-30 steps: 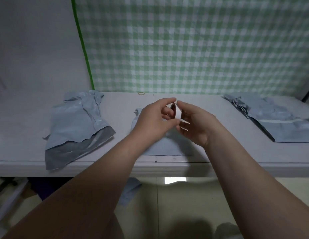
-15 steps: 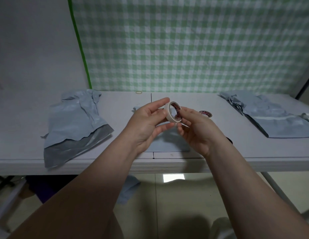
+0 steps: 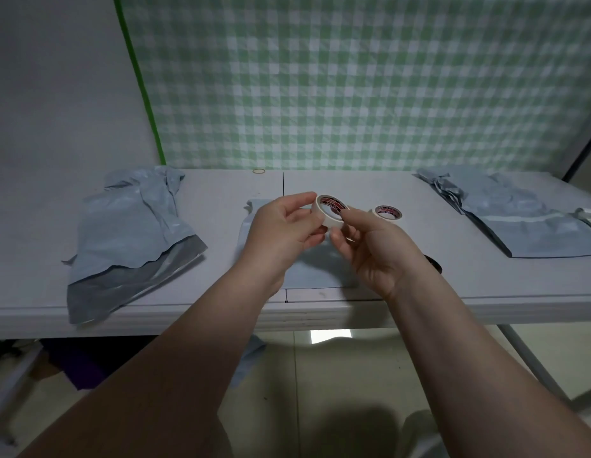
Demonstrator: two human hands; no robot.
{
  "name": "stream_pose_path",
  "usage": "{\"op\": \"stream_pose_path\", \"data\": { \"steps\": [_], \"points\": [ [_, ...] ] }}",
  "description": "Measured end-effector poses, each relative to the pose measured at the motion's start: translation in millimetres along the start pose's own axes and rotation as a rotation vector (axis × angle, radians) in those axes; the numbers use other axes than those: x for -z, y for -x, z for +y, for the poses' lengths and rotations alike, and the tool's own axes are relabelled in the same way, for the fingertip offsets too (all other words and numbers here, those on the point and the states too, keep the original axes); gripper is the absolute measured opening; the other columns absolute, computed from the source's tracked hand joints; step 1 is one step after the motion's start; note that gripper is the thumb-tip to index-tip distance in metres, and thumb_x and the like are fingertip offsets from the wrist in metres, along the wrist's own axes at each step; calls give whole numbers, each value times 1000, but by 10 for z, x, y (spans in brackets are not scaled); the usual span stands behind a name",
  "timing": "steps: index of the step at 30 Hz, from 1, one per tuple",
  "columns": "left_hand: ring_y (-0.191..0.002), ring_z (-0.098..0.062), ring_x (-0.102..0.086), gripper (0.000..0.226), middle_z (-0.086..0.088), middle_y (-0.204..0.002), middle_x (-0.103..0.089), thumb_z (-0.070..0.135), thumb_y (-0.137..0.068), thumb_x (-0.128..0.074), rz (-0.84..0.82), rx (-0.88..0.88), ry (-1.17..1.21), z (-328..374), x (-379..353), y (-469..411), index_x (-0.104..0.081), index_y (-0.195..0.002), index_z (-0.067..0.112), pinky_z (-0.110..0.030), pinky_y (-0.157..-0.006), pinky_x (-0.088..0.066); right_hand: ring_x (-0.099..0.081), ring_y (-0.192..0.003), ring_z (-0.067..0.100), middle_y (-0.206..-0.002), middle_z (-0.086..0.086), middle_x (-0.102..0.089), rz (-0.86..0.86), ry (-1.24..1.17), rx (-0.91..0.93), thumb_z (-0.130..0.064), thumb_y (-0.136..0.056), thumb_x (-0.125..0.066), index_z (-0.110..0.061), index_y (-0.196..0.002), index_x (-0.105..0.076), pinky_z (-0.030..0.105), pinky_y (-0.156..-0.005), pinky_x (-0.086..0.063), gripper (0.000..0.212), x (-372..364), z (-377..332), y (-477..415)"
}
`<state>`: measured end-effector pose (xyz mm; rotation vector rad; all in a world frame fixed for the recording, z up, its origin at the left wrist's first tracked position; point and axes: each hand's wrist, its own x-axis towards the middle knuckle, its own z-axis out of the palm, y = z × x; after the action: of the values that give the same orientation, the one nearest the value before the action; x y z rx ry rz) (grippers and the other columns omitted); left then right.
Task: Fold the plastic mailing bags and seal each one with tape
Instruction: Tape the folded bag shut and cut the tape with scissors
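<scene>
Both hands hold a white tape roll point(image 3: 327, 213) with a red-printed core above the table's middle. My left hand point(image 3: 284, 228) grips its left side between thumb and fingers. My right hand point(image 3: 370, 247) pinches the roll's lower right edge. Under the hands lies a pale blue mailing bag point(image 3: 315, 269), flat on the white table point(image 3: 452, 276) and largely hidden by them. A crumpled pile of grey-blue bags point(image 3: 129, 233) lies at the left. Another stack of bags point(image 3: 525, 219) lies at the right.
A second tape roll point(image 3: 388, 212) sits on the table just behind my right hand. A small dark object point(image 3: 434, 263) peeks out beside my right wrist. A rubber band point(image 3: 258, 171) lies at the table's back edge. A green checked cloth point(image 3: 353, 81) hangs behind.
The roll has turned so its red-printed core faces up. My hands sit slightly lower and nearer. The second roll behind my right hand has come into view.
</scene>
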<state>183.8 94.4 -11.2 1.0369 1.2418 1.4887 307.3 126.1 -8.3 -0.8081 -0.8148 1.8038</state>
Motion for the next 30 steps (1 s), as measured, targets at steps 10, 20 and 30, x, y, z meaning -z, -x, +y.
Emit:
{"op": "stream_pose_path", "data": {
  "steps": [10,20,30],
  "points": [
    [-74,4,-59,7,13,-83,-63,12,-88,-64,269,-464,-587,11,-19,107,-69,-93,14,0,-67,-41,-57,-49,12,-55,1,-56,-17,-26,16,-7,-92,-57,-21,-111,-54,20,-50,-54,24,-39,99,56],
    [-72,-6,-58,14,-1,-83,-71,12,-90,-62,317,-601,-790,-68,15,117,-75,-92,8,-5,-67,-39,-57,-59,15,-64,3,-51,-20,72,150,-11,-95,-55,-18,-117,-51,20,-58,-55,23,-112,194,58],
    [-68,-4,-58,13,6,-76,-64,10,-89,-60,276,-474,-711,-80,99,20,-64,-78,15,-10,-63,-41,-60,-64,17,-76,7,-55,-36,186,203,-17,-92,-59,-15,-111,-52,19,-61,-55,21,-111,204,34]
  ]
}}
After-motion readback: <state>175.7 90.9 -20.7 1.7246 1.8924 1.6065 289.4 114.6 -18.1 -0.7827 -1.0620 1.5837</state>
